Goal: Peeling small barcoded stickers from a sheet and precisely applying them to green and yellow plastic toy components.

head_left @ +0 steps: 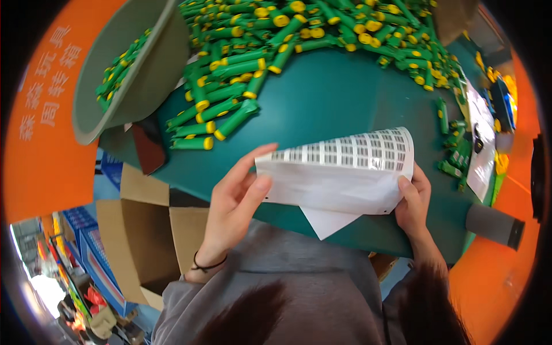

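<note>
Between my two hands I hold a sheet of barcode labels [345, 178], curled over so that rows of small barcodes show along its upper part and plain white backing below. A white paper corner [328, 221] sticks out under it. My left hand [236, 198] pinches the sheet's left end between thumb and fingers. My right hand [414, 198] grips the right end, thumb in front and fingers behind. Beyond the sheet, many green tubes with yellow caps [238, 123] lie piled on the green tabletop [339, 92].
A grey-green basin [135, 75] with more green tubes tilts at the left, near a dark brown flat object [149, 144]. An open cardboard box [135, 247] stands below left. On the right are loose green wrapped pieces [457, 152], a silvery sheet [480, 138] and a grey cylinder [494, 226].
</note>
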`<state>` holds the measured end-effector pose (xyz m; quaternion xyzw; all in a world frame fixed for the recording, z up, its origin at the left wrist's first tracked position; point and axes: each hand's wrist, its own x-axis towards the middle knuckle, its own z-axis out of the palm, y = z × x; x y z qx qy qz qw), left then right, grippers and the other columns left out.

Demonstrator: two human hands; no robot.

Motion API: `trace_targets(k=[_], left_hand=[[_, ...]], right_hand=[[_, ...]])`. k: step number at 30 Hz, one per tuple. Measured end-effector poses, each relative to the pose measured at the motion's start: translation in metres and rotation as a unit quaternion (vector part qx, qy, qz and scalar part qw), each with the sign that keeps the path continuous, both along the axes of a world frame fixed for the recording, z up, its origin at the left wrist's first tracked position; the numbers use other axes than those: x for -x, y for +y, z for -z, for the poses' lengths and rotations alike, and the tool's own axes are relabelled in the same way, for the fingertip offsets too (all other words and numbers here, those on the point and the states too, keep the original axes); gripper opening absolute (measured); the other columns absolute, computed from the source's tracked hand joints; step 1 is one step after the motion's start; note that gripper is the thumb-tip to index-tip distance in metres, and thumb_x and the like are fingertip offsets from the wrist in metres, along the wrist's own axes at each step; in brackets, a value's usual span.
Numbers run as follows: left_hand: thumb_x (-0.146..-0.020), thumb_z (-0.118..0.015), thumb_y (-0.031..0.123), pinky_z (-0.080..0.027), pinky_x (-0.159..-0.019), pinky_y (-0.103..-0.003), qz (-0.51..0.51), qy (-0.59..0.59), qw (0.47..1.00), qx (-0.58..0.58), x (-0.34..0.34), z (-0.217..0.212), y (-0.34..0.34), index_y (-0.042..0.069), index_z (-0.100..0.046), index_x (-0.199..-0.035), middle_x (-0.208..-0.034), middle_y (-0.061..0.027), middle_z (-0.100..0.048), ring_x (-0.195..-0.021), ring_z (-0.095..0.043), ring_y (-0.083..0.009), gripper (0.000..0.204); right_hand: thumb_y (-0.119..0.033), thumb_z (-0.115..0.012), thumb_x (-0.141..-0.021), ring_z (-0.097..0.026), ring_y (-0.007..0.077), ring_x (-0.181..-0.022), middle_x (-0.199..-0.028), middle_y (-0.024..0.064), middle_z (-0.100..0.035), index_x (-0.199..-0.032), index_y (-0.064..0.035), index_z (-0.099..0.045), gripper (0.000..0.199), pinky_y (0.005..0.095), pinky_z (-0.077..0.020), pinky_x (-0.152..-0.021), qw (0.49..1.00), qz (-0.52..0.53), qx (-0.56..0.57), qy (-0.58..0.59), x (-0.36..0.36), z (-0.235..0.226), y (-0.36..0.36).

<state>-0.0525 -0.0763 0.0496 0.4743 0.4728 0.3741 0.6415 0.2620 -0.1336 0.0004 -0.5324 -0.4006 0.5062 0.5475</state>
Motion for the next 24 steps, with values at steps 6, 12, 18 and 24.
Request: trace_targets(k=[6,12,18,24], left_hand=[[-0.094,-0.065,-0.001,-0.053,-0.081,-0.02,0.024,-0.03,0.999,-0.004,0.002,0.009,0.013,-0.003,-0.057,-0.136,-0.116,-0.009,-0.07,-0.095,-0.066,-0.0075,0.043],[-0.089,-0.071,-0.005,-0.054,-0.084,-0.022,0.026,0.044,0.987,-0.15,-0.004,0.013,0.015,-0.004,-0.063,-0.129,-0.114,-0.0106,-0.071,-0.096,-0.067,-0.01,0.04],[-0.085,-0.076,-0.001,-0.055,-0.078,-0.022,0.024,0.135,0.98,-0.147,-0.004,0.002,0.024,-0.001,-0.076,-0.108,-0.096,-0.0062,-0.076,-0.085,-0.068,-0.0086,0.022],[-0.085,-0.077,0.001,-0.053,-0.077,-0.022,0.055,0.16,0.972,-0.165,-0.006,0.011,0.035,0.0,-0.077,-0.102,-0.089,-0.0053,-0.076,-0.085,-0.067,-0.0091,0.017]], right_hand=[[-0.003,-0.062,-0.092,-0.061,0.0175,-0.112,-0.119,0.0112,-0.065,-0.138,0.0076,-0.048,0.049,0.0304,-0.045,-0.098,0.999,-0.016,-0.037,-0.012,0.003,0.0,0.002],[0.011,-0.066,-0.085,-0.064,0.0109,-0.092,-0.114,0.0108,-0.066,-0.135,0.0055,-0.053,0.052,0.0205,-0.0512,-0.078,0.999,-0.003,-0.007,-0.044,0.01,-0.015,0.012],[0.009,-0.072,-0.083,-0.063,0.0089,-0.086,-0.104,0.0073,-0.069,-0.115,0.0055,-0.068,0.032,0.021,-0.0507,-0.073,0.994,0.009,0.057,-0.097,0.009,-0.028,0.009],[0.005,-0.075,-0.082,-0.048,0.0049,-0.072,-0.091,0.0011,-0.062,-0.096,0.0011,-0.074,0.014,0.019,-0.0372,-0.063,0.988,0.008,0.01,-0.155,0.004,-0.026,0.014]])
